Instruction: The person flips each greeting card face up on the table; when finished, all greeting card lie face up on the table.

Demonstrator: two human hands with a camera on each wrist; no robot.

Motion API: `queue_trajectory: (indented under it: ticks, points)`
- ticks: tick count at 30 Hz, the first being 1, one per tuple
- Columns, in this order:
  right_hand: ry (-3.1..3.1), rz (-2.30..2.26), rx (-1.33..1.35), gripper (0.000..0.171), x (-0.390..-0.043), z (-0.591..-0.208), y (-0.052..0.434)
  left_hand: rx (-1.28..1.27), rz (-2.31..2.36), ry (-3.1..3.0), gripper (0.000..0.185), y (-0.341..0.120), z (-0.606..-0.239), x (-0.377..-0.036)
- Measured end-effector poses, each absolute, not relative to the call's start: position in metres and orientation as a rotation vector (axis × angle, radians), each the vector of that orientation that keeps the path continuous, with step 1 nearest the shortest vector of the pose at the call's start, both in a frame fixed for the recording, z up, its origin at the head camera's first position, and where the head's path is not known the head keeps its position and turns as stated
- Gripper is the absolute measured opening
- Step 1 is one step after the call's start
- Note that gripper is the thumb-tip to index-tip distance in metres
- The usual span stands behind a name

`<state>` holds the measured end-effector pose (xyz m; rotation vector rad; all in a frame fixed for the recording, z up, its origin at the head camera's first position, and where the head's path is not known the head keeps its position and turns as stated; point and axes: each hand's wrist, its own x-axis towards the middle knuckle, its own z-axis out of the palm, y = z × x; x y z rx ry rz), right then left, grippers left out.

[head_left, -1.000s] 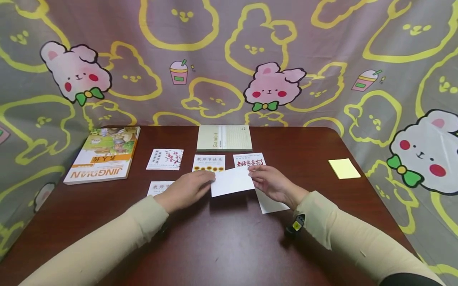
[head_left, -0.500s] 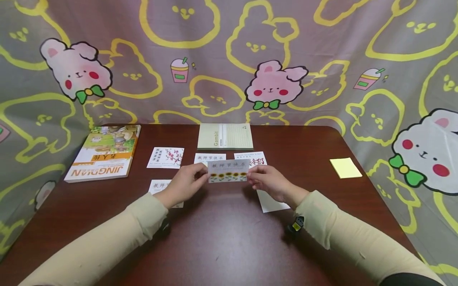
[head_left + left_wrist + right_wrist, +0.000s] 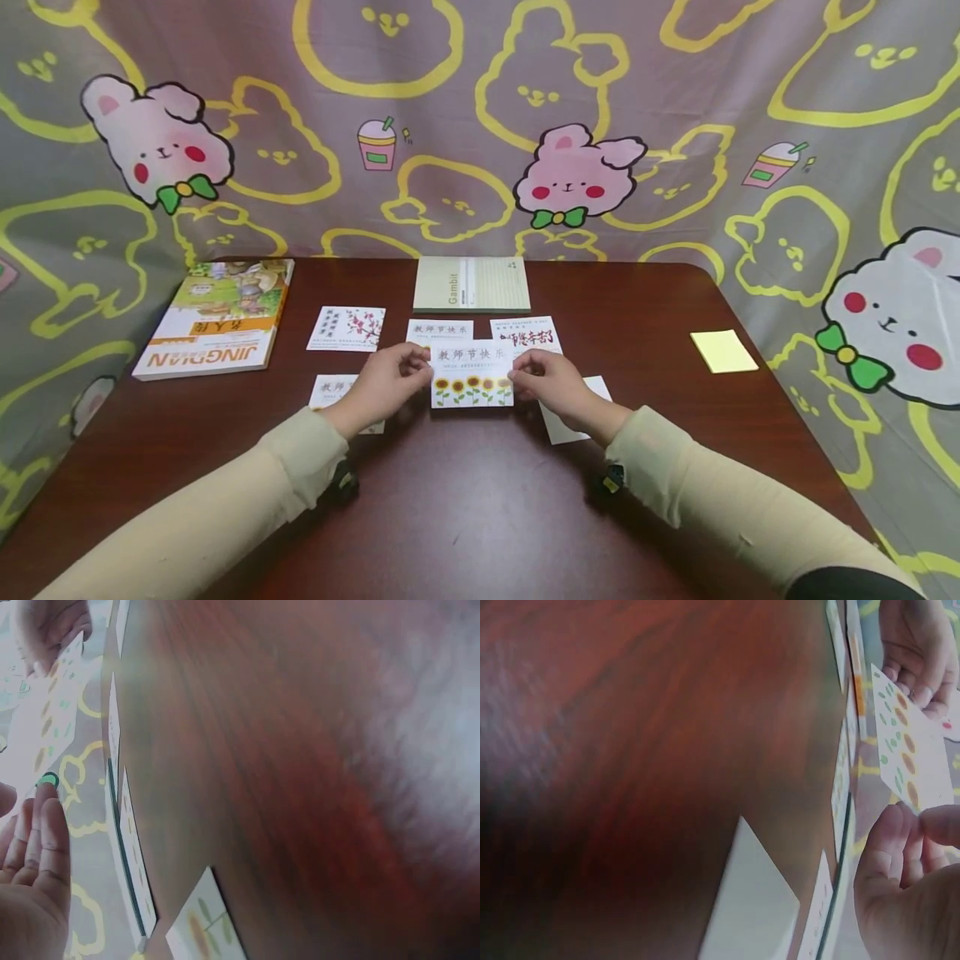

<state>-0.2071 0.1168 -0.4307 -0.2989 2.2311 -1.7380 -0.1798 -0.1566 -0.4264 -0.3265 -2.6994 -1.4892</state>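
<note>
Both hands hold up a white greeting card (image 3: 472,375) printed with Chinese characters and a row of sunflowers. My left hand (image 3: 386,383) pinches its left edge, and my right hand (image 3: 558,385) pinches the right edge between thumb and fingers. The printed face is turned toward the head camera. In the right wrist view the card (image 3: 911,742) hangs above the table, its sunflowers visible. Behind it, a similar card (image 3: 441,328) and a card with red lettering (image 3: 525,333) are partly covered. A blank white card (image 3: 561,421) lies beneath my right hand.
A plum-blossom card (image 3: 347,329) and another card (image 3: 335,392), partly hidden by my left hand, lie on the left. An orange-and-white book (image 3: 213,321) is at the far left, a Gambit notebook (image 3: 471,285) at the back, yellow sticky notes (image 3: 723,351) at the right. A patterned curtain (image 3: 450,117) surrounds the table.
The held card has gone from showing its blank side to showing its sunflower side, first tilted, then facing the head camera. Both hands keep to its edges.
</note>
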Motion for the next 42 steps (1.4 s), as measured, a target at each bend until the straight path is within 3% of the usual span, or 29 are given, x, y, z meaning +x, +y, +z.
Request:
queue_trajectory:
  ticks: [10, 27, 36, 42]
  points:
    - [2.276, -1.644, -0.187, 0.007, -0.201, -0.441, 0.112, -0.215, -1.73, -2.814, 0.035, -0.155, -0.428, -0.172]
    - [2.182, -1.485, -0.205, 0.031, -0.208, -0.436, 0.111, -0.12, -2.156, -2.92, 0.041, -0.159, -0.433, -0.174]
    - [2.141, -1.553, -0.144, 0.03, -0.21, -0.44, 0.106, -0.165, -1.941, -3.019, 0.043, -0.158, -0.425, -0.171]
    - [2.002, -1.581, -0.133, 0.039, -0.21, -0.441, 0.105, -0.174, -1.825, -3.071, 0.043, -0.163, -0.422, -0.17]
